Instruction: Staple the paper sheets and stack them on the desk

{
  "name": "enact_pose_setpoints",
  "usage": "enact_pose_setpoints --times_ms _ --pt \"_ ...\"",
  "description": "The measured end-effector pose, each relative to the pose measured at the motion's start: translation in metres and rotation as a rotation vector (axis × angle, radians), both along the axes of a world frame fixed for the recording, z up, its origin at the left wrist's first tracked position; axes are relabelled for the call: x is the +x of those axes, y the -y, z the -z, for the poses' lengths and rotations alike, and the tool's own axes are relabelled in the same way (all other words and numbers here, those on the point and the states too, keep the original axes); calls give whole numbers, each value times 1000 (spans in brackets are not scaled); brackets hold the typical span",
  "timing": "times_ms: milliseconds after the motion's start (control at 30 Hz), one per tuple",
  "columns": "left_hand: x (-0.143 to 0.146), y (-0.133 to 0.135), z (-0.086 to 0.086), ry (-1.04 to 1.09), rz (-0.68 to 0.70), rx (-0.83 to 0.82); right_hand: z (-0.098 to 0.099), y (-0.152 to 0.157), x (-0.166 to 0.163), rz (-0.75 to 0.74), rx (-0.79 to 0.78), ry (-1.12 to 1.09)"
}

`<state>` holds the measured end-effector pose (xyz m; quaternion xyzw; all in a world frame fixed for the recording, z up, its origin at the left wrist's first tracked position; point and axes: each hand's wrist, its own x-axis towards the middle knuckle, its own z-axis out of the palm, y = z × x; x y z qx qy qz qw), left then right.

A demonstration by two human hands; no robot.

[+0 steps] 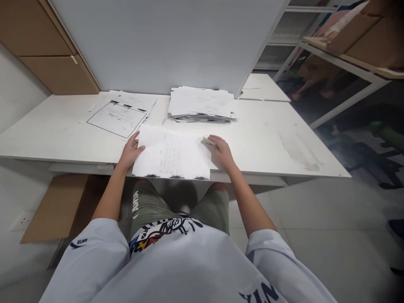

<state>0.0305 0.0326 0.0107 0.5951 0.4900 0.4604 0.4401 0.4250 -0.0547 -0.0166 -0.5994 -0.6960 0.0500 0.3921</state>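
A printed sheet of paper (172, 153) lies at the front of the white desk, its near edge reaching slightly past the desk's rim. My left hand (130, 151) grips the sheet's left edge, with the thumb on top and the fingers beside or beneath it. At the sheet's right edge, my right hand (222, 150) is closed around a small stapler (206, 141), pale on top with a metal part. The stapler's front end is at the paper; whether it bites the sheet, I cannot tell. Whether there is more than one sheet is also unclear.
Behind lies a thick stack of papers (203, 103). Several loose sheets (120, 115), one with a black frame, spread at the back left. A grey panel (170, 46) bounds the desk (268, 139). Cardboard boxes (53, 73) stand at left, and a person's legs (311, 84) show at right.
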Motion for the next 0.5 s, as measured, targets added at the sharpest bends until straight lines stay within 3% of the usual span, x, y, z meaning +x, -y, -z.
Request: enact_pose_setpoints --times_ms 100,300,500 --pt "3 -8 1 -6 1 11 1 -6 6 11 10 -48" --pt "-1 -13 2 156 -10 101 0 -12 11 296 -35 -85" --pt "1 -6 -2 151 54 102 -2 -12 12 266 -80 -106"
